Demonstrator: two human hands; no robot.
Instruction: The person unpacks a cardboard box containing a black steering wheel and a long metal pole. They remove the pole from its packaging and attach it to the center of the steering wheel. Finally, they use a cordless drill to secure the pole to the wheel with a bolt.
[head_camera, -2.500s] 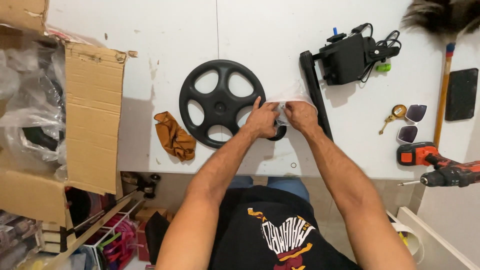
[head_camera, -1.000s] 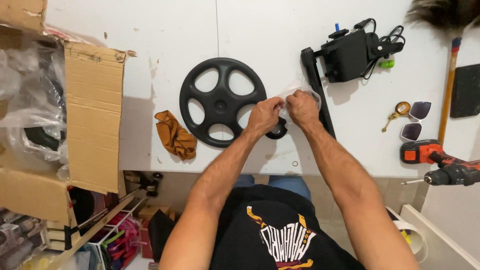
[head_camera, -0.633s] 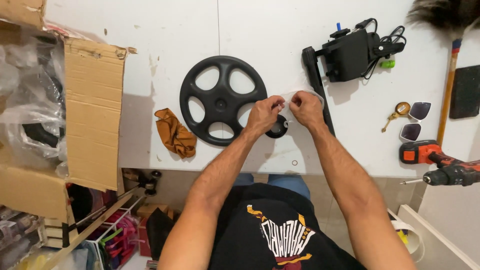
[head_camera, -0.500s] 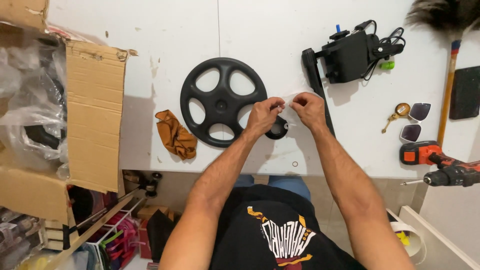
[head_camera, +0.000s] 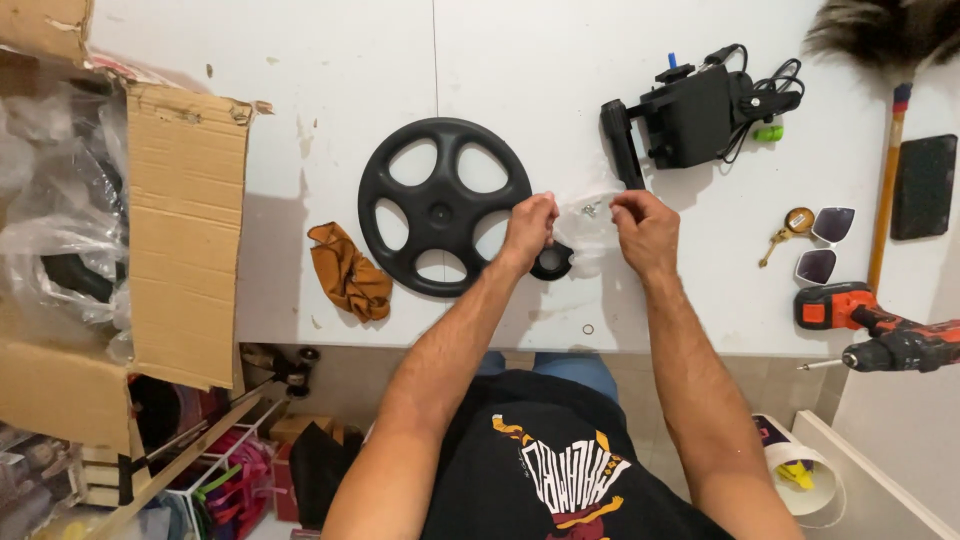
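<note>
Fingers of both the left hand (head_camera: 527, 225) and the right hand (head_camera: 647, 228) are pinched on opposite edges of a small clear plastic bag (head_camera: 588, 222) with tiny metal bits inside. Held just above the white table (head_camera: 300, 120), it sits right of the black wheel (head_camera: 443, 205), near the black ring (head_camera: 553, 264)

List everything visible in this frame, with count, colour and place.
wheel: 1, black, table centre
bag: 1, clear, held between both hands
cloth: 1, brown, left of wheel
box: 1, cardboard, table's left edge
device: 1, black with cables, top right
sunglasses: 1, white-framed, right
drill: 1, orange and black, right edge
table: 1, white
left hand: 1, pinching bag
right hand: 1, pinching bag
</note>
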